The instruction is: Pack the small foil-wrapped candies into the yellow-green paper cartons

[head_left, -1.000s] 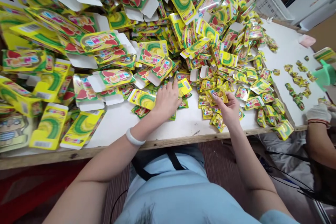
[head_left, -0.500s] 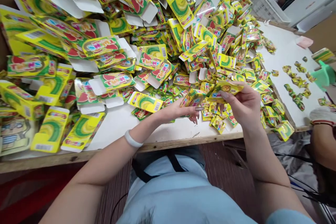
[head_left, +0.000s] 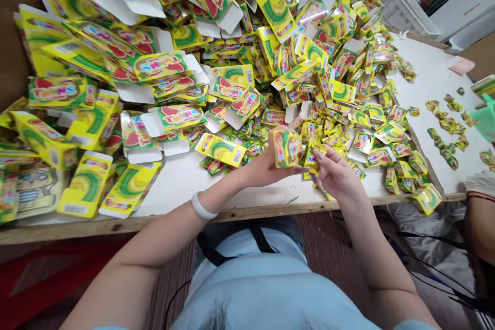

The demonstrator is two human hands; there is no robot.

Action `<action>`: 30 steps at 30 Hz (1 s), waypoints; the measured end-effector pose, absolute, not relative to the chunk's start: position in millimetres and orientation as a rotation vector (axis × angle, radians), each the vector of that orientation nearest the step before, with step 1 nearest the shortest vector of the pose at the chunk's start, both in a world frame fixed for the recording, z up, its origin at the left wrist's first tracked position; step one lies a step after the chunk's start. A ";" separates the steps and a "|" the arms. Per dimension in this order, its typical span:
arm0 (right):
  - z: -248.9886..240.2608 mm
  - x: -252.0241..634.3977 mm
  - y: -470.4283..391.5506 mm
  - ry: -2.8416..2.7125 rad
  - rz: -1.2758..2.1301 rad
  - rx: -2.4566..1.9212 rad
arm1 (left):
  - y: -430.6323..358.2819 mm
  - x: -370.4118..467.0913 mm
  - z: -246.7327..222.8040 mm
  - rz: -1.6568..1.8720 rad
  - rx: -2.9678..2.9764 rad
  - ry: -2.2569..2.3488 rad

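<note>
My left hand (head_left: 266, 165) is clamped round a small yellow carton (head_left: 286, 147), held upright above the table edge (head_left: 247, 211). My right hand (head_left: 335, 178), just beside it, pinches candy sachets (head_left: 314, 159) at the carton's side. I judge it best to keep the carton's mouth open and steady. The mouth itself is turned away, and how many sachets I hold is unclear.

A bare strip of table (head_left: 174, 185) is left open at seven o'clock; passage toward twelve is blocked by heaped cartons (head_left: 162, 62) and sachets (head_left: 371, 129).
</note>
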State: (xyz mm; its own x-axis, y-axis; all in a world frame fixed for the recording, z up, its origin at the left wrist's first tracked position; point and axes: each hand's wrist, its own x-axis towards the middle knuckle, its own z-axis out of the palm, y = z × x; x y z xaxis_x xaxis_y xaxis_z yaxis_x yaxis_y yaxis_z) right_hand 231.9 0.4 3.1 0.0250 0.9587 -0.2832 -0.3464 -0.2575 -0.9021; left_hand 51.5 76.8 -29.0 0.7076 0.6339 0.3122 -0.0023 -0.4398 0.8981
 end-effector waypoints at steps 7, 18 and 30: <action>24.7 256.1 3.5 -1.123 1.294 -1.276 | 90.5 49.3 -38.9 0.830 1.631 0.270; 54.4 242.0 -7.8 -2.099 0.656 -1.228 | 72.1 57.3 -21.5 0.227 1.112 0.133; 56.2 246.5 10.0 -1.817 0.481 -1.195 | 66.1 59.5 -16.1 0.375 1.231 0.135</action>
